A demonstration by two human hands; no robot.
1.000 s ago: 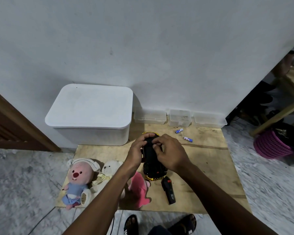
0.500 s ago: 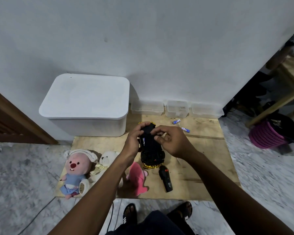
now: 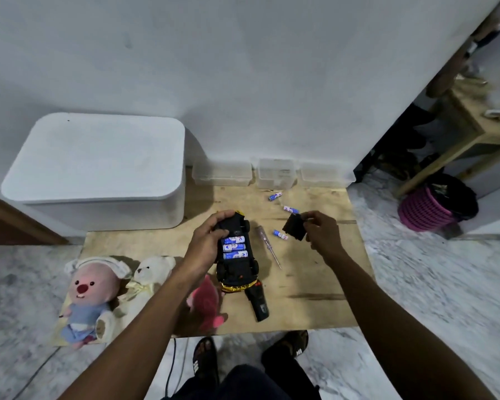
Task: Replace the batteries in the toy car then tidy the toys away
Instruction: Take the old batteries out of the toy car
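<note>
Above the board (image 3: 315, 284), the right hand (image 3: 322, 232) had lifted the cover (image 3: 294, 226) clear of the upturned car (image 3: 237, 255), which the left hand (image 3: 207, 241) gripped, exposing three batteries (image 3: 235, 247) in the bay, so, by judgement, the swap could begin with those cells out.

The left grip (image 3: 207, 241) holds the overturned toy car (image 3: 237, 255), three batteries (image 3: 234, 247) exposed beside its fingers. The right grip (image 3: 319, 229) pinches the black cover (image 3: 294, 226), a screwdriver (image 3: 267, 245) between both grips.
</note>
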